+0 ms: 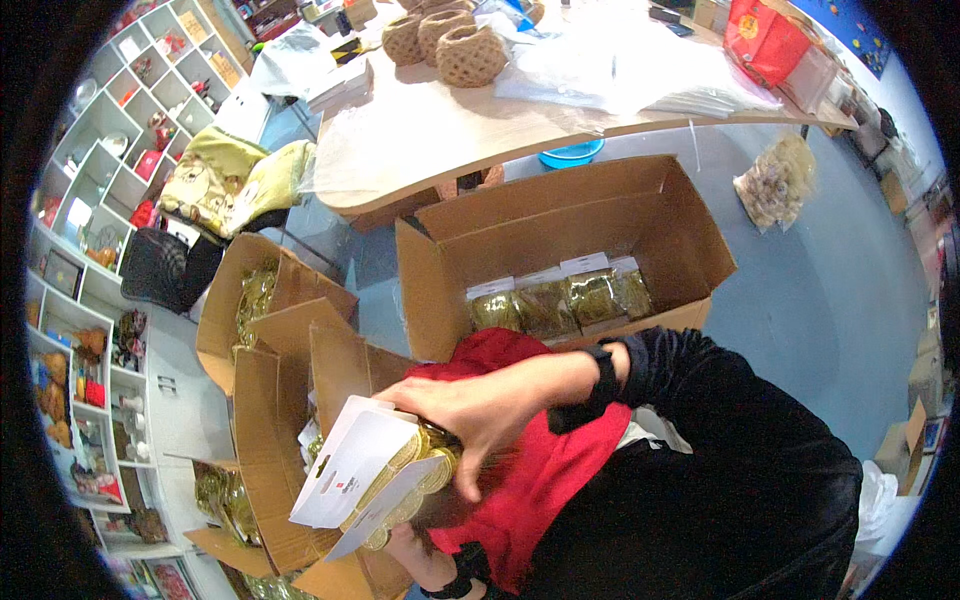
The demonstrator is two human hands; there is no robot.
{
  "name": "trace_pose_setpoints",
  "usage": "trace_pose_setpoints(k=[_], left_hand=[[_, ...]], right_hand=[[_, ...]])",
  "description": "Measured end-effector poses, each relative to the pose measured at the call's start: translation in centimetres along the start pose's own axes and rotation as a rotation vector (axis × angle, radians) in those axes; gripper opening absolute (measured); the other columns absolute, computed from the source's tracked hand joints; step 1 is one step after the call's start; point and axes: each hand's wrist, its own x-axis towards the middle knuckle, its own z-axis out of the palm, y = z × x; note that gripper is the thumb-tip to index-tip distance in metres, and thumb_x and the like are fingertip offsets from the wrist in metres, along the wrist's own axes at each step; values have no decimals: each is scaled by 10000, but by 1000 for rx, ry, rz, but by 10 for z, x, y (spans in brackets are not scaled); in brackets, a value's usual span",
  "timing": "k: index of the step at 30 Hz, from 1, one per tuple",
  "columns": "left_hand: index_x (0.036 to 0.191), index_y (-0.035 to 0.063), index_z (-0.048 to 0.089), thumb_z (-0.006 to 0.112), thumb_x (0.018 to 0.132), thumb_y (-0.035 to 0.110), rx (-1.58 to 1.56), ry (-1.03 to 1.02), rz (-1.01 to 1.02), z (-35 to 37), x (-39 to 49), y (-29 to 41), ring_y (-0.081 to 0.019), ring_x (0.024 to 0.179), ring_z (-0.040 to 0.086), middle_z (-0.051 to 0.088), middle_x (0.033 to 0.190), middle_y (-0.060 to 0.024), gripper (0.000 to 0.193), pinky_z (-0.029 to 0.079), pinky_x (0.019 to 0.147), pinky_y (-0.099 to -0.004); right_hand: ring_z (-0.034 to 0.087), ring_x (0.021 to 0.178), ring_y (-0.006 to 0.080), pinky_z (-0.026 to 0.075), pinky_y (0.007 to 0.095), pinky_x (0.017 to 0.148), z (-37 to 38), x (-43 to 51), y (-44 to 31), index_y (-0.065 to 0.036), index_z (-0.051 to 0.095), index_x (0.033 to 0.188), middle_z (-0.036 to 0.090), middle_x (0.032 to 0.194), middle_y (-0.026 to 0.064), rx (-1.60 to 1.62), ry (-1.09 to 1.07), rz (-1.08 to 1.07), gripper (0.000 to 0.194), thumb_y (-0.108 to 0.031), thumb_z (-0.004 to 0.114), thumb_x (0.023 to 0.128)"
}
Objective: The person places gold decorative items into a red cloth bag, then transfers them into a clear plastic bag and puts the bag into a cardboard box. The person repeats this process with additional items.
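Observation:
My right hand grips a few packs of gold, coin-like discs from above, its thumb spread along one side. White header cards with a hang slot and small print fan out from these packs. Against their lower end is my left hand, mostly hidden behind them. The packs hang over an open cardboard box, where more packs partly show. In front of me, a larger open carton holds several clear bags of gold items with white cards, lined up along its near side.
Another open carton with shiny gold packs stands to the left. Beyond is a wooden table bearing woven baskets, plastic sleeves and a red bag. A chair, shelves and a filled bag stand around.

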Motion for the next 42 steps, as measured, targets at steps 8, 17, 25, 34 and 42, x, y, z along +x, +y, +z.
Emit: trace_pose_setpoints(k=[8,17,25,34,42], left_hand=[[1586,87,50,970,596,448,27,4,-48,-2,0,-5,-330,1364,428,330,1545,-157,1399,418,1112,-494],[1585,87,74,972,594,443,27,18,-74,-3,-5,-6,-331,1362,432,339,1542,-157,1384,421,1110,-494],[1584,87,96,974,592,439,4,-5,-80,-8,-5,-6,-331,1360,436,347,1539,-157,1371,424,1108,-494],[1583,86,121,976,590,434,-65,-64,-76,-14,-6,-7,-332,1358,441,356,1535,-158,1356,427,1106,-494],[1583,86,142,977,588,430,-107,-24,-158,-21,-9,-7,-332,1356,445,364,1532,-158,1344,430,1105,-495]], right_hand=[[690,955,240,535,365,888,-220,-81,-20,-7,703,1113,739,1023,139,-737,532,542,297,-249,680,942],[575,1217,402,459,459,1029,-335,-181,56,49,585,1288,558,1356,271,-1533,474,710,675,-350,804,789],[646,1122,334,529,386,953,-350,-194,74,-45,663,1208,664,1261,146,-1413,424,840,438,-81,752,781],[715,984,280,566,349,893,-379,-210,62,-41,722,1152,732,1126,140,-1185,458,759,314,-52,684,841],[704,853,337,539,404,773,-357,-175,41,-7,654,975,723,916,192,-1313,855,599,169,-166,599,962]])
